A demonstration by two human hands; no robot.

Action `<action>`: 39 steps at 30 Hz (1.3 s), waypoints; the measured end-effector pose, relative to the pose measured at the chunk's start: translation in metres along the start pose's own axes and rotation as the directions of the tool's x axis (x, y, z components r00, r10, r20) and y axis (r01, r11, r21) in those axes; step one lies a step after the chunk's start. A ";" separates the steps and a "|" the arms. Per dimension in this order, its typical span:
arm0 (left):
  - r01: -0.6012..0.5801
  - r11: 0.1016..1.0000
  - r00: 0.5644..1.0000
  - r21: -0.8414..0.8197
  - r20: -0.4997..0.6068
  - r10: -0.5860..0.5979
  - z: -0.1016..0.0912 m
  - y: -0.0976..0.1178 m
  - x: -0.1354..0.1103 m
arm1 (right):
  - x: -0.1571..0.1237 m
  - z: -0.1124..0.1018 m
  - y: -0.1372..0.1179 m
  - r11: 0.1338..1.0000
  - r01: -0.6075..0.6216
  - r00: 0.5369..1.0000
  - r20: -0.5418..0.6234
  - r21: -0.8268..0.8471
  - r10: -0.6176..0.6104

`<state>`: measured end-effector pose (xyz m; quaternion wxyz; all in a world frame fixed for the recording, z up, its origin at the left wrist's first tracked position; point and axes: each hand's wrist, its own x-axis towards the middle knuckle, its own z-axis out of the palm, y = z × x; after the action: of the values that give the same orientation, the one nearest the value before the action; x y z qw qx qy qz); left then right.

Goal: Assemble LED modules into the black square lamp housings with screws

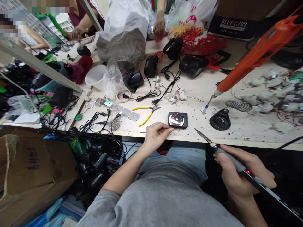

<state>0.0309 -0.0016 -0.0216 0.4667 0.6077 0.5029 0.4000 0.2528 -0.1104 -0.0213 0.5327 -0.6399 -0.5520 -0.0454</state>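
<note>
My right hand (243, 171) is wrapped round a soldering iron (233, 159), held in front of the bench edge. The iron has a grey grip and a small red light, and its bare tip points up and left towards a square black part. My left hand (156, 135) is closed in a pinch at the bench edge, on what looks like a thin red wire by the black part. This black lamp part (178, 120) lies flat on the bench with a round, shiny disc in its middle. To its left lie yellow-handled cutting pliers (148, 114), opened wide.
An orange electric screwdriver (258, 55) slants down from the upper right. Beneath it are a black solder dish (220, 119) and a coil spring (239, 105). White wired motors (272, 88) crowd the right. Another person's hand (159, 25) reaches in across the bench.
</note>
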 end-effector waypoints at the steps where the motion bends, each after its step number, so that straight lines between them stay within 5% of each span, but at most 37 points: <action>1: -0.061 0.994 0.998 0.085 -0.008 0.062 0.001 0.000 -0.002 | 0.001 0.001 -0.004 0.999 0.037 0.999 0.029 0.022 -0.037; 4: -0.157 0.951 0.987 0.267 -0.001 0.164 0.008 0.001 -0.006 | 0.003 0.006 -0.012 0.988 0.106 0.986 0.117 0.110 -0.119; 10: -0.142 0.883 0.968 0.447 -0.123 0.219 0.025 0.001 -0.005 | 0.008 0.015 -0.019 0.980 0.123 0.951 0.262 0.158 -0.162; 27: 0.014 0.916 0.988 0.401 -0.148 0.050 0.031 0.005 0.000 | 0.015 0.036 -0.018 0.985 0.129 0.949 0.274 0.118 -0.157; 39: 0.014 0.925 0.989 0.379 -0.140 0.043 0.030 0.007 0.002 | 0.016 0.044 -0.017 0.979 0.152 0.954 0.239 0.133 -0.180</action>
<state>0.0616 -0.0047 -0.0226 0.2994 0.6592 0.5989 0.3422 0.2228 -0.0705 -0.0186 0.4886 -0.5607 -0.6681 0.0221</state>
